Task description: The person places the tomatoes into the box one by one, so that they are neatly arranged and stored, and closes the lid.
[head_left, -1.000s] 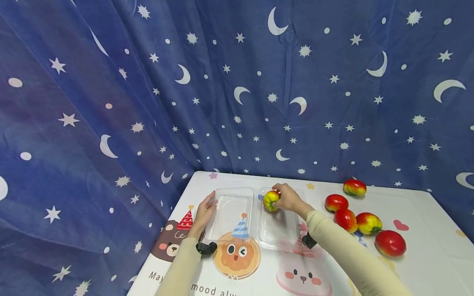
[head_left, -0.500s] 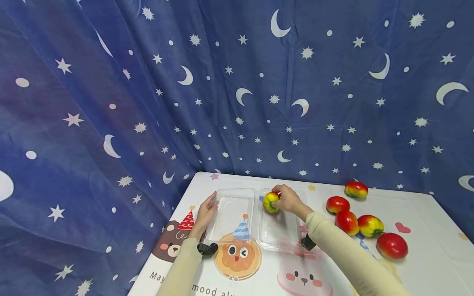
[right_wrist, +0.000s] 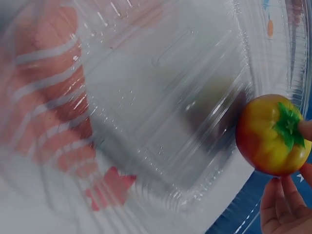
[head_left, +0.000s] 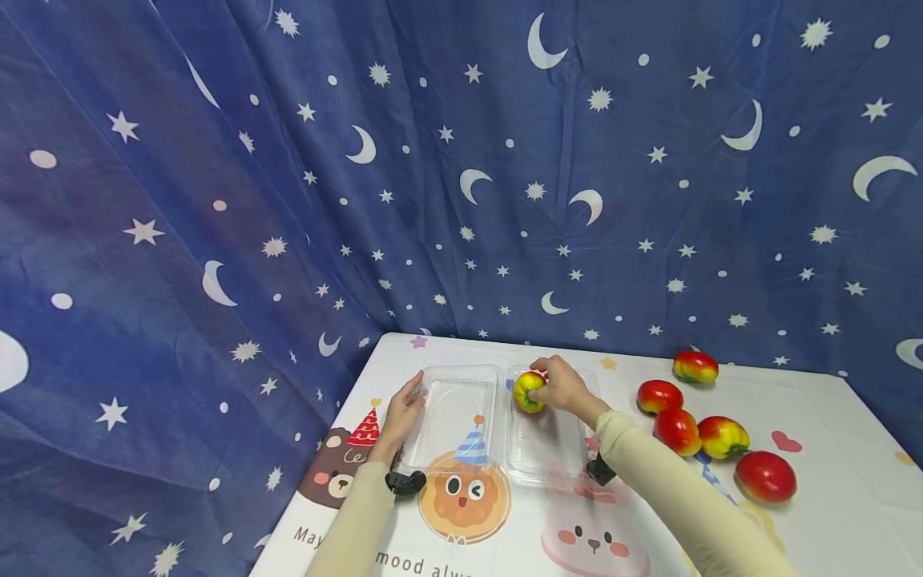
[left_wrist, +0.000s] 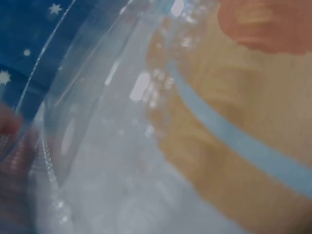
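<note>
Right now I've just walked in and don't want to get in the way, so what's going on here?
A person's right hand holds a yellow-and-red tomato-like fruit at the right half of an open clear plastic container; whether it touches the bottom is hard to tell. The left hand is at the container's left edge. Five more red or red-and-yellow fruits lie on the table, to the right of the container.

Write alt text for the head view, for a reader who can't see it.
A person's right hand holds a yellow-and-red fruit over the right half of an open clear plastic container, the left hand at its left edge. Five more fruits lie to the right on a cartoon-print tablecloth, before a blue curtain with moons and stars.
</note>
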{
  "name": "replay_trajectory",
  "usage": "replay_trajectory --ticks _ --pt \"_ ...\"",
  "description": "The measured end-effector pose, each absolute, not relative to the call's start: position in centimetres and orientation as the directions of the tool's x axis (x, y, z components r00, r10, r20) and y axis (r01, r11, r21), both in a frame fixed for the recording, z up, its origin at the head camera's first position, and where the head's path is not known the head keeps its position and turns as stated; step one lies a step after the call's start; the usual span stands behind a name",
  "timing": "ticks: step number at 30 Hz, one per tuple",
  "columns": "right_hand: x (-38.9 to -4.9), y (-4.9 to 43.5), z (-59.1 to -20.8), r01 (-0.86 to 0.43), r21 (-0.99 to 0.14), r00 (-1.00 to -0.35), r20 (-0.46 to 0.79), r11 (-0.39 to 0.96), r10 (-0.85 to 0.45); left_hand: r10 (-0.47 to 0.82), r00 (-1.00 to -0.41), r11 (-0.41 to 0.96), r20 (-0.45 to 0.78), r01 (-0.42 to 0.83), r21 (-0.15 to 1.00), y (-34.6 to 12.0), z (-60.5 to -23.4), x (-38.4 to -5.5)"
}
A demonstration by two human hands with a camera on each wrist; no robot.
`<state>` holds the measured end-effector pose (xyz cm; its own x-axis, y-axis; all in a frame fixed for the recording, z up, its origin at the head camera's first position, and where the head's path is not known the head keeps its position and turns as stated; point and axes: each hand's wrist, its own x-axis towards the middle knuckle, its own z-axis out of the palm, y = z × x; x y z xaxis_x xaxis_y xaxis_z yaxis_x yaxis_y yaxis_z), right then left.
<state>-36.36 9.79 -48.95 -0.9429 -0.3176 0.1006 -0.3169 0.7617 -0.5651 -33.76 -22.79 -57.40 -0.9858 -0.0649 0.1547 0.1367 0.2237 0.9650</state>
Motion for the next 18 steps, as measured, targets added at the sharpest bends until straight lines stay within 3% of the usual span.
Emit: replay_trajectory --ticks 18 --pt "-36.9 15.2 -46.9 -0.300 -0.543 -0.954 0.147 0.785 -0.263 -0.071 -0.983 0.259 0.169 0.146 0.955 -22.7 -57.5 -33.6"
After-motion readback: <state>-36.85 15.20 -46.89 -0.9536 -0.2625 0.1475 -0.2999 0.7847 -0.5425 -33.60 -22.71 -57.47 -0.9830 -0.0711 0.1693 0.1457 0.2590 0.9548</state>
